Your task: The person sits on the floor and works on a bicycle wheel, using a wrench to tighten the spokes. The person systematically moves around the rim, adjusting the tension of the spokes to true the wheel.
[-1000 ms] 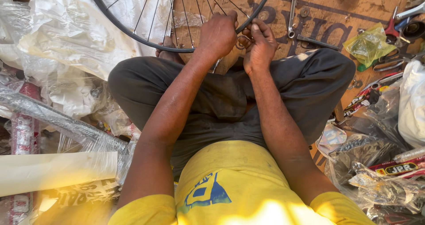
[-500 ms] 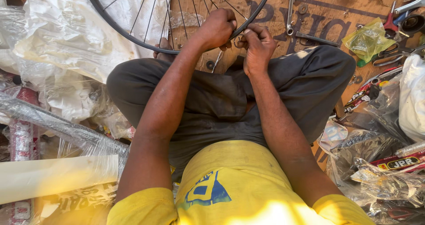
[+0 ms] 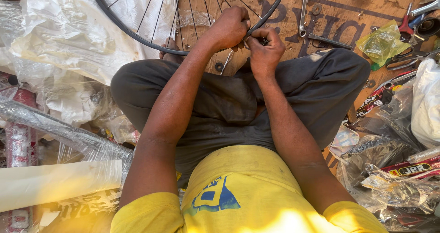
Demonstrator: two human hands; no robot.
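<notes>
Both my left hand [image 3: 230,27] and right hand [image 3: 263,49] are clenching the thin black spoked bicycle wheel rim [image 3: 137,35] over my knees, with silver wrenches [image 3: 303,13], a crumpled yellow-green plastic bag [image 3: 382,43] and clear wrapping [image 3: 64,36] lying around.

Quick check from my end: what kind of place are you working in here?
Probably an informal bicycle repair spot on the floor: both hands grip a spoked wheel rim, wrenches and pliers lie on flattened cardboard, and plastic-wrapped parts sit alongside.
</notes>
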